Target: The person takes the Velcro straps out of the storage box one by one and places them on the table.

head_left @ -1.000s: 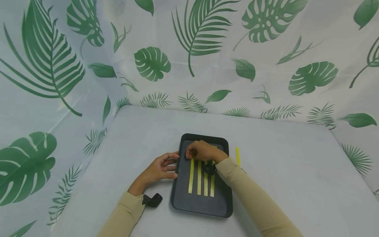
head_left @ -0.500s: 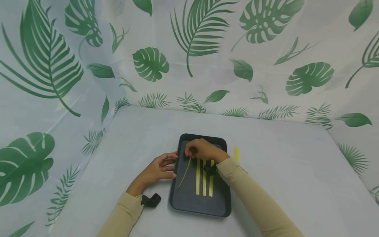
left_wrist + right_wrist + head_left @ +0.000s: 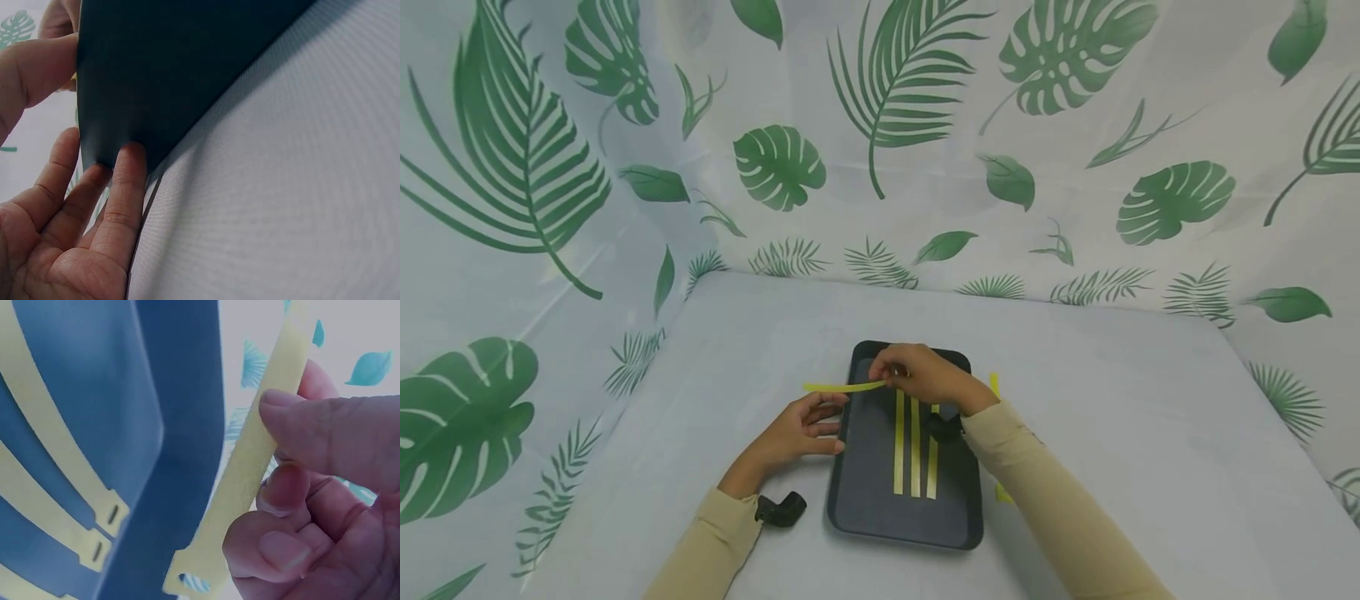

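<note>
My right hand (image 3: pixel 917 369) pinches a thin yellow strip (image 3: pixel 838 387) between thumb and fingers, above the far part of a dark tray (image 3: pixel 861 483). The strip extends leftward past the tray's left rim. In the right wrist view, the held strip (image 3: pixel 247 465) has a wider end with a slot. Three similar yellow strips (image 3: pixel 915 450) lie side by side in the tray, their far ends partly hidden by the right hand. At the tray's left side, my left hand (image 3: pixel 797 429) rests with extended fingers; the left wrist view shows fingertips touching the outer wall (image 3: pixel 134 100).
Just right of the tray, another yellow piece (image 3: pixel 995 383) lies on the white tabletop (image 3: pixel 1112 417), partly covered by the right forearm. Leaf-printed cloth (image 3: pixel 925 200) rises behind the table and along its sides.
The leftmost yellow strip has come up off the tray in my right hand. Its free end has swung from the near side out to the left. My left hand stays at the tray.
</note>
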A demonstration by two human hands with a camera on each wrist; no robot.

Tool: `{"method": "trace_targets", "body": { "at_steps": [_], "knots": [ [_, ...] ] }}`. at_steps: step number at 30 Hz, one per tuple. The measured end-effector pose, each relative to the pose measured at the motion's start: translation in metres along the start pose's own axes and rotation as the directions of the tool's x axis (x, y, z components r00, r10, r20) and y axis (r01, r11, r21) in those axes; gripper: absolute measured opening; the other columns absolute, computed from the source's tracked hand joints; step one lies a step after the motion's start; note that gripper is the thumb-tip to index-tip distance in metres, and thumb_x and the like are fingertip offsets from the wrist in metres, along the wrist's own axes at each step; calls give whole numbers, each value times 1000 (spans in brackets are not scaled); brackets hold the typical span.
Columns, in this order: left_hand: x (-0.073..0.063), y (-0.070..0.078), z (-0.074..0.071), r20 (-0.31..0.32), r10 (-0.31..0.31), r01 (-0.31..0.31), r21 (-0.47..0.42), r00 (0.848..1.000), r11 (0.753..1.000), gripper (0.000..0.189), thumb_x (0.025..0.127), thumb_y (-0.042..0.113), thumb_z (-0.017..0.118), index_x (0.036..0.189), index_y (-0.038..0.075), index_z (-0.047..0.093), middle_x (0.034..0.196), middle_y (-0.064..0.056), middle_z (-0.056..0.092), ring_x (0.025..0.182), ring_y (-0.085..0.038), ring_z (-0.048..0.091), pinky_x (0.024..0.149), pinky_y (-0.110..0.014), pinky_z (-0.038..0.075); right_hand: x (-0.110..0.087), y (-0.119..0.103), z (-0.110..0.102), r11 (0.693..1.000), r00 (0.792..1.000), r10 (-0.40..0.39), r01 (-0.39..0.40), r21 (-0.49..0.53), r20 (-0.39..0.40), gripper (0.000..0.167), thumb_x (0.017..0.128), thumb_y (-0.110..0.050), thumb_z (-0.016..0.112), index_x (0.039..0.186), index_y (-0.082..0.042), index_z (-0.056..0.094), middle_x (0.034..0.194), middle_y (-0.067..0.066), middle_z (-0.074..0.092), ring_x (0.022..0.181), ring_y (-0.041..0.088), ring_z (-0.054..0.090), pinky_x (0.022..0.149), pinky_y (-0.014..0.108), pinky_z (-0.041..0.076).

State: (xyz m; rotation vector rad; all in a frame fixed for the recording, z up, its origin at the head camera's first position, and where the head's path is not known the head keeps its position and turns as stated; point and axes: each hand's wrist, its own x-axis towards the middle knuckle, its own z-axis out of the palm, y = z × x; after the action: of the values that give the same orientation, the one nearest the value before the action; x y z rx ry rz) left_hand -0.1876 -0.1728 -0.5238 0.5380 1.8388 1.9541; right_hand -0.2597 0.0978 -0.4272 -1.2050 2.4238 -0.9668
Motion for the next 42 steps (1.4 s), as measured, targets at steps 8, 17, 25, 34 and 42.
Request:
{"method": "trace_targets", "body": {
  "at_steps": [8,17,25,34,42],
  "knots": [
    [0,-1,1,17,48,-47,-47,999,998,73,90,-2,84,147,-20,43,171,-36,24,150,-57,39,108,-31,57,-14,-6,-11,999,998,-11,8,-51,-62,19,106,4,63,121,3,75,109,12,71,83,11,55,72,33,52],
    [0,-2,3,17,54,-53,-39,998,998,71,91,-1,84,147,-19,44,171,-36,25,148,-56,41,108,-31,57,-33,-8,-19,1000,986,29,-28,11,-165,12,104,1,68,111,1,77,97,5,68,76,11,52,68,30,49],
    [0,0,4,18,55,-54,-41,998,998,72,90,0,85,146,-19,44,171,-37,23,147,-56,43,108,-30,57,-52,-7,-26,991,973,97,-74,112,-207,7,104,1,69,108,3,75,101,5,70,91,16,67,81,32,61],
    [0,0,5,23,65,-64,-34,998,997,71,91,1,84,146,-20,43,171,-38,22,147,-57,42,109,-29,56,-72,-5,-29,981,956,113,-65,180,-271,5,103,5,68,106,4,72,103,13,72,92,22,72,82,28,62],
    [-2,0,5,12,58,-58,-22,998,998,71,91,0,85,145,-20,44,171,-38,22,147,-58,41,109,-29,56,-92,0,-29,968,945,151,-82,236,-291,7,105,2,67,109,8,68,98,12,73,84,24,71,77,34,64]
  ]
}}
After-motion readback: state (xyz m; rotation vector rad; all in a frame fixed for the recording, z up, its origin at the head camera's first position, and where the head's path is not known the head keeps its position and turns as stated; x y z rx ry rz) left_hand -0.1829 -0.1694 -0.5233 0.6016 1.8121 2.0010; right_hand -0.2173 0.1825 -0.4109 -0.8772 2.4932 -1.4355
